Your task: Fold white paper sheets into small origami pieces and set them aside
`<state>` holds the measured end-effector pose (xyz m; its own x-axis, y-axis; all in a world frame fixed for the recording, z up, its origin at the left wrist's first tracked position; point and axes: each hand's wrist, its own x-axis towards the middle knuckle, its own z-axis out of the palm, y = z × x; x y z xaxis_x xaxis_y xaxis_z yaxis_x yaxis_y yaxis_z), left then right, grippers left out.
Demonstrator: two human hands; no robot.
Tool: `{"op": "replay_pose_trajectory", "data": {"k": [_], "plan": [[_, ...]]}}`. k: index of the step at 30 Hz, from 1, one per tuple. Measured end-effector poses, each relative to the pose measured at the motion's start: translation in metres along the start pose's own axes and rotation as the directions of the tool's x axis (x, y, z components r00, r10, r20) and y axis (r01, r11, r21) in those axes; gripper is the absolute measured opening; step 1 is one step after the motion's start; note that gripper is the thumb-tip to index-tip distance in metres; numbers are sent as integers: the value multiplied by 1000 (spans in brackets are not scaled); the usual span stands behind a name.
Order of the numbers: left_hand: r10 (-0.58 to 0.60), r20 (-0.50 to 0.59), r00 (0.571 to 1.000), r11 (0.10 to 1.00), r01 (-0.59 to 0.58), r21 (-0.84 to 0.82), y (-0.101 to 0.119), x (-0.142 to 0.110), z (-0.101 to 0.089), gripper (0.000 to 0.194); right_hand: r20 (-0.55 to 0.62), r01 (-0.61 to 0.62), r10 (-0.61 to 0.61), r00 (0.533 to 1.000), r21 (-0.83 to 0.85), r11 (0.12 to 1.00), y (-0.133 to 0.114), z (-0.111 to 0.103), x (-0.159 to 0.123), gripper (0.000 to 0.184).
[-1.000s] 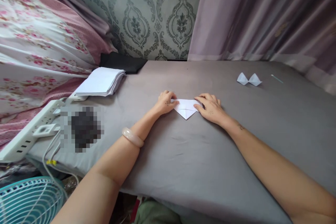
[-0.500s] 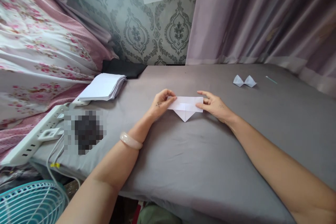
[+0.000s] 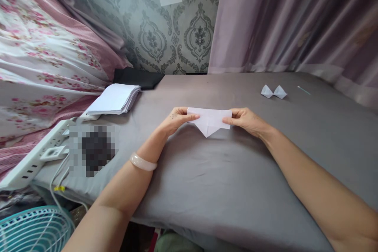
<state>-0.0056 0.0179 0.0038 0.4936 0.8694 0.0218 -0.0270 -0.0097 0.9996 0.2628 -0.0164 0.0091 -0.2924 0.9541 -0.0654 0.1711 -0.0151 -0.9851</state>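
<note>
A folded sheet of white paper (image 3: 209, 119) is held between my two hands over the grey cloth. It has a straight band along the top and a triangular point facing me. My left hand (image 3: 178, 118) pinches its left end, thumb on the near face and fingers behind. At the right end my right hand (image 3: 245, 119) grips it the same way, its fingers partly hidden by the paper. Farther back on the right sits a folded white paper piece (image 3: 274, 92) with two joined peaks.
A stack of white paper (image 3: 113, 99) lies at the left in front of a black folded item (image 3: 138, 78). Near the left edge are a white power strip (image 3: 35, 157) with cables and a blurred dark object (image 3: 97, 150). A thin stick (image 3: 304, 90) lies far right. A teal fan (image 3: 35, 228) stands below.
My right fingers have closed behind the paper's right end, and my left fingers have moved behind its left end. The paper appears slightly raised and tilted.
</note>
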Motion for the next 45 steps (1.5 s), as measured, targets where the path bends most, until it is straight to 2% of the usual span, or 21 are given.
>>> {"op": "replay_pose_trajectory", "data": {"k": [3, 5, 7, 10, 12, 15, 18, 20, 23, 25, 28, 30, 32, 36, 39, 45], "plan": [[115, 26, 993, 982, -117, 146, 9, -3, -1, 24, 40, 33, -28, 999, -137, 990, -10, -5, -4, 29], [253, 28, 967, 912, -248, 327, 13, -4, -3, 23, 1, 121, -125, 992, -275, 954, -18, -5, -6, 27], [416, 36, 909, 759, -369, 536, 15, -5, -5, 22, -47, 240, -290, 956, -441, 865, -22, -3, -8, 27], [583, 118, 804, 435, -431, 791, 13, -5, -9, 23, -43, 349, -529, 847, -706, 616, -22, 2, -9, 25], [596, 220, 773, 213, -416, 884, 9, -5, -11, 28, 36, 336, -596, 802, -853, 400, -17, 5, -10, 27], [519, 335, 787, -25, -378, 926, 4, -5, -9, 33, 168, 290, -587, 792, -950, 119, -6, 9, -9, 32], [425, 398, 813, -131, -380, 916, 0, -3, -5, 33, 250, 281, -541, 803, -959, -26, 5, 11, -6, 36], [348, 439, 828, -162, -409, 898, -2, -2, -3, 31, 286, 298, -482, 828, -953, -54, 10, 12, -4, 36], [256, 462, 849, -137, -441, 887, -5, -1, -2, 31, 280, 317, -413, 866, -948, 23, 16, 12, -3, 32], [225, 450, 864, -62, -448, 892, -7, -2, -3, 34, 236, 311, -391, 890, -940, 142, 17, 10, -3, 30], [213, 402, 891, 117, -432, 894, -10, -2, -7, 35, 146, 269, -330, 933, -892, 365, 17, 6, -4, 28], [214, 323, 922, 273, -374, 886, -13, -1, -9, 31, 67, 199, -275, 959, -850, 487, 17, 3, -3, 24], [193, 204, 960, 420, -268, 867, -14, 1, -11, 24, -17, 116, -221, 975, -810, 574, 17, -1, -1, 22], [105, -19, 994, 613, -50, 789, -14, 4, -12, 23, -107, -18, -76, 991, -683, 730, 18, -8, 3, 27], [16, -91, 996, 699, 54, 713, -12, 3, -12, 32, -125, -103, 33, 992, -609, 787, 17, -11, 5, 31], [-43, -146, 988, 757, 128, 641, -10, 0, -11, 33, -165, -188, 109, 980, -609, 770, 8, -12, 9, 30]]}}
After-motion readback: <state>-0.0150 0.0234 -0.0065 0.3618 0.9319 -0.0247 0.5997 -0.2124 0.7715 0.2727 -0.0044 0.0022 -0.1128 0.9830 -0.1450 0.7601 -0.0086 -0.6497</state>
